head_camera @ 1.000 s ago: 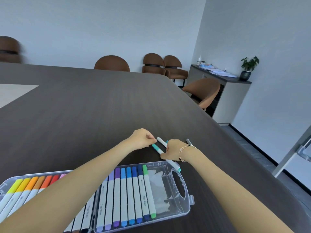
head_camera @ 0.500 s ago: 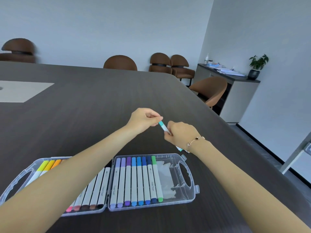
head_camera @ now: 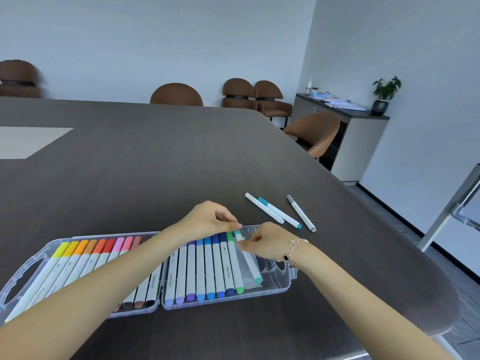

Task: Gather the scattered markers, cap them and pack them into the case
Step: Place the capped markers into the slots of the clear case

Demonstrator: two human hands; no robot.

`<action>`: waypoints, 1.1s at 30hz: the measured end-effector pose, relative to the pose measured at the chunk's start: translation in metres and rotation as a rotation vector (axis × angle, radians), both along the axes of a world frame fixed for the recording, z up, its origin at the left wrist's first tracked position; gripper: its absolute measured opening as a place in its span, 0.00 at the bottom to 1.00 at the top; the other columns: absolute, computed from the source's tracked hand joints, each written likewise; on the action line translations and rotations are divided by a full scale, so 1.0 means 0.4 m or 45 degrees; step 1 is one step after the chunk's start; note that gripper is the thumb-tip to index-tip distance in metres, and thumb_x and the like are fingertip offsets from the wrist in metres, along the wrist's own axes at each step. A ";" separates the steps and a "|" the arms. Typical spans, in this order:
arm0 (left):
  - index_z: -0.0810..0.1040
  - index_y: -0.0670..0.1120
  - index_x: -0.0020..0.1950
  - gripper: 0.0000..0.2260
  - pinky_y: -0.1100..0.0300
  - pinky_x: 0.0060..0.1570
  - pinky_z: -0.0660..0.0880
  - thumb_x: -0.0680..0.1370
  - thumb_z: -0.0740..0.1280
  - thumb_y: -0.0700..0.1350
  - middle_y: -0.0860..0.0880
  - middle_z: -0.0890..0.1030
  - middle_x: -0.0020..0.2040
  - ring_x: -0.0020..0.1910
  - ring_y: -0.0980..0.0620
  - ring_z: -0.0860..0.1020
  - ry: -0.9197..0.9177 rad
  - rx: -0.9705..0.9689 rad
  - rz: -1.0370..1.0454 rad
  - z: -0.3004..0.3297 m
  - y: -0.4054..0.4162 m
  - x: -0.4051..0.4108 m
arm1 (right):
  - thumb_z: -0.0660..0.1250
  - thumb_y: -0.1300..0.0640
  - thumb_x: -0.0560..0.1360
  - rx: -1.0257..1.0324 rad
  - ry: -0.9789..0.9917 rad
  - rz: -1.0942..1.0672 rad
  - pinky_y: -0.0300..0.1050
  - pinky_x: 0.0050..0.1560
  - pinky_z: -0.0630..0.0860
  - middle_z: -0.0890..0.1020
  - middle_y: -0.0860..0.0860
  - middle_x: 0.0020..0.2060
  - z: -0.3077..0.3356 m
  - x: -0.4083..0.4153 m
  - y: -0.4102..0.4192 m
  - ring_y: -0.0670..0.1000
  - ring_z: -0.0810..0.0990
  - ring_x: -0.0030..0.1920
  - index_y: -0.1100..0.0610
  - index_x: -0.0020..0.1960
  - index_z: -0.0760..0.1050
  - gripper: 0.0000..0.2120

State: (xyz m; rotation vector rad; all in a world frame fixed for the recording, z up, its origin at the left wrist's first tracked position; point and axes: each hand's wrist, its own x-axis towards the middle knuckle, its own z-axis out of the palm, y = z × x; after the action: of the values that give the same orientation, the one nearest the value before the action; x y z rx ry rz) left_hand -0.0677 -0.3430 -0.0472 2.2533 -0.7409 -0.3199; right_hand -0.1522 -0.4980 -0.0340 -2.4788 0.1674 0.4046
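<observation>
Now teal marker [head_camera: 248, 258] lowered from mid-air into case [head_camera: 281, 287], beside green; my left hand [head_camera: 210, 219] and right hand [head_camera: 270, 242] both pinching it. Three loose markers [head_camera: 279, 211] remain at two o'clock.

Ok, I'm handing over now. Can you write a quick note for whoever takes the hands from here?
Left hand: pinching the top end of the teal marker.
Right hand: pinching the same marker at mid-barrel, over the open case.
The marker lies slanted in the right half, beside the green marker, not yet seated straight.
Done: both halves hold rows of capped markers.
Left: seat this marker, then pack the three loose markers lying on the table beyond the case. Caps show on their ends, but check them. Case is not closed.
</observation>
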 end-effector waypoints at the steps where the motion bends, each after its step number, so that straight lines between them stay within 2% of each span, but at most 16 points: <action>1: 0.83 0.50 0.52 0.12 0.65 0.47 0.76 0.72 0.71 0.53 0.56 0.82 0.47 0.47 0.58 0.79 -0.017 -0.009 -0.012 -0.002 0.002 -0.003 | 0.64 0.49 0.76 0.030 -0.027 -0.026 0.38 0.28 0.60 0.61 0.49 0.23 -0.003 -0.002 0.003 0.46 0.60 0.24 0.55 0.28 0.63 0.21; 3: 0.82 0.51 0.54 0.12 0.67 0.45 0.74 0.73 0.71 0.53 0.58 0.81 0.47 0.47 0.60 0.79 -0.023 -0.009 -0.027 -0.002 0.004 -0.007 | 0.64 0.50 0.76 0.086 -0.069 -0.065 0.36 0.27 0.60 0.65 0.51 0.24 -0.011 -0.005 0.015 0.45 0.61 0.23 0.55 0.29 0.64 0.20; 6: 0.82 0.51 0.55 0.13 0.70 0.41 0.71 0.73 0.70 0.52 0.61 0.80 0.44 0.45 0.63 0.78 -0.030 -0.029 -0.023 -0.003 0.005 -0.010 | 0.63 0.48 0.77 0.084 -0.065 -0.048 0.35 0.28 0.62 0.76 0.59 0.35 -0.021 -0.001 0.030 0.45 0.66 0.26 0.55 0.33 0.68 0.17; 7: 0.82 0.51 0.55 0.13 0.71 0.40 0.71 0.73 0.70 0.52 0.61 0.80 0.44 0.44 0.63 0.78 -0.037 -0.032 -0.025 -0.003 0.006 -0.011 | 0.63 0.48 0.77 0.065 -0.063 -0.036 0.35 0.28 0.62 0.76 0.58 0.35 -0.023 0.001 0.030 0.45 0.66 0.26 0.55 0.33 0.69 0.17; 10: 0.82 0.51 0.55 0.13 0.71 0.38 0.71 0.73 0.71 0.52 0.60 0.80 0.44 0.43 0.63 0.78 -0.079 -0.001 -0.036 -0.007 0.008 -0.014 | 0.62 0.47 0.77 0.002 -0.083 0.000 0.35 0.32 0.65 0.70 0.50 0.27 -0.028 -0.006 0.022 0.45 0.67 0.26 0.54 0.31 0.67 0.19; 12: 0.82 0.51 0.54 0.12 0.71 0.38 0.72 0.72 0.72 0.52 0.59 0.80 0.45 0.43 0.62 0.78 -0.099 -0.017 -0.024 -0.017 0.007 -0.018 | 0.62 0.46 0.77 -0.044 -0.117 0.029 0.35 0.33 0.67 0.75 0.49 0.29 -0.033 -0.017 0.021 0.45 0.71 0.29 0.54 0.33 0.69 0.18; 15: 0.82 0.50 0.53 0.12 0.71 0.38 0.69 0.72 0.72 0.52 0.60 0.79 0.44 0.43 0.62 0.77 -0.143 -0.005 -0.003 -0.025 -0.001 -0.023 | 0.60 0.42 0.77 -0.250 -0.184 0.159 0.36 0.38 0.72 0.83 0.51 0.44 -0.034 -0.026 0.021 0.47 0.80 0.41 0.55 0.41 0.73 0.17; 18: 0.82 0.51 0.53 0.11 0.72 0.37 0.68 0.72 0.72 0.52 0.61 0.78 0.43 0.42 0.62 0.76 -0.135 0.022 -0.010 -0.016 -0.004 -0.017 | 0.55 0.38 0.77 -0.608 -0.357 0.360 0.41 0.47 0.76 0.82 0.51 0.48 -0.027 -0.030 0.015 0.49 0.80 0.46 0.56 0.49 0.76 0.23; 23: 0.80 0.52 0.53 0.12 0.69 0.37 0.66 0.72 0.72 0.53 0.59 0.76 0.42 0.39 0.61 0.74 -0.131 0.109 -0.023 -0.014 -0.014 -0.007 | 0.50 0.36 0.77 -0.779 -0.506 0.572 0.39 0.42 0.71 0.82 0.50 0.50 -0.045 -0.027 -0.004 0.49 0.80 0.47 0.54 0.53 0.76 0.25; 26: 0.80 0.52 0.53 0.11 0.69 0.38 0.66 0.72 0.72 0.53 0.58 0.75 0.43 0.40 0.60 0.73 -0.147 0.185 -0.063 -0.001 -0.021 0.001 | 0.51 0.36 0.76 -0.764 -0.522 0.595 0.38 0.39 0.69 0.82 0.50 0.46 -0.043 -0.025 -0.014 0.49 0.78 0.42 0.55 0.50 0.76 0.26; 28: 0.81 0.53 0.52 0.09 0.68 0.39 0.67 0.73 0.71 0.52 0.58 0.77 0.43 0.40 0.60 0.73 -0.142 0.122 -0.057 0.013 -0.030 0.018 | 0.54 0.35 0.75 -0.652 -0.491 0.533 0.39 0.38 0.71 0.81 0.50 0.41 -0.026 -0.015 -0.030 0.48 0.76 0.38 0.54 0.46 0.75 0.24; 30: 0.81 0.52 0.52 0.07 0.66 0.45 0.70 0.76 0.68 0.49 0.57 0.80 0.47 0.45 0.60 0.76 -0.176 0.002 0.040 0.023 -0.052 0.051 | 0.58 0.38 0.76 -0.478 -0.499 0.321 0.37 0.36 0.70 0.77 0.47 0.35 -0.009 0.011 -0.074 0.46 0.74 0.35 0.52 0.44 0.73 0.18; 32: 0.82 0.50 0.55 0.08 0.66 0.49 0.69 0.78 0.65 0.46 0.55 0.80 0.51 0.49 0.59 0.76 -0.239 -0.038 0.154 0.027 -0.091 0.098 | 0.59 0.44 0.78 -0.493 -0.608 0.030 0.38 0.34 0.70 0.77 0.46 0.36 0.002 0.049 -0.142 0.46 0.74 0.34 0.51 0.45 0.72 0.12; 33: 0.82 0.49 0.55 0.09 0.66 0.50 0.69 0.79 0.64 0.45 0.54 0.80 0.52 0.49 0.59 0.75 -0.259 -0.030 0.183 0.027 -0.113 0.121 | 0.59 0.48 0.79 -0.556 -0.643 -0.091 0.40 0.36 0.71 0.78 0.47 0.39 0.004 0.067 -0.176 0.48 0.76 0.37 0.52 0.46 0.73 0.10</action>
State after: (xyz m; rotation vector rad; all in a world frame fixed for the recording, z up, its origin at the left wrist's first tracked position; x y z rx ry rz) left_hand -0.0195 -0.3882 -0.0365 2.3244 -0.6767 -0.0125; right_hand -0.1256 -0.5682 -0.0324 -2.8981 0.1448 -0.3296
